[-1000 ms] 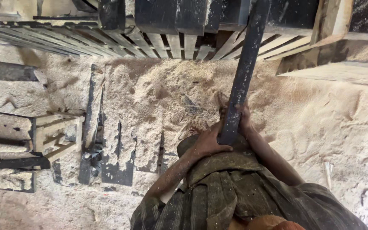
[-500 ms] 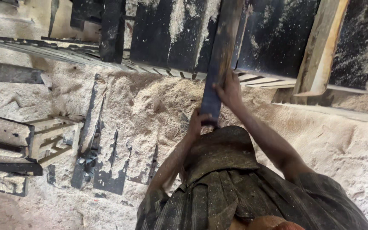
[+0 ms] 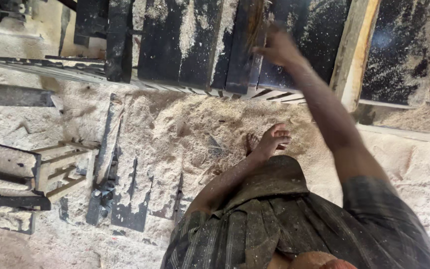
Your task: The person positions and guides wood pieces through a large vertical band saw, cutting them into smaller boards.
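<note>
My right hand (image 3: 277,47) grips the dark plank (image 3: 245,45); left hand (image 3: 273,141), below it, hangs spread over sawdust (image 3: 185,134).

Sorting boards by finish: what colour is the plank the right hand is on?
Black, dusted with pale sawdust; the plank shows best in the head view.

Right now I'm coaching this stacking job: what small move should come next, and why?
Probably bring the left hand up to steady the dark plank. Only the right hand touches it, resting against its edge among the sawdust-covered planks, while the left hangs open and empty.
</note>
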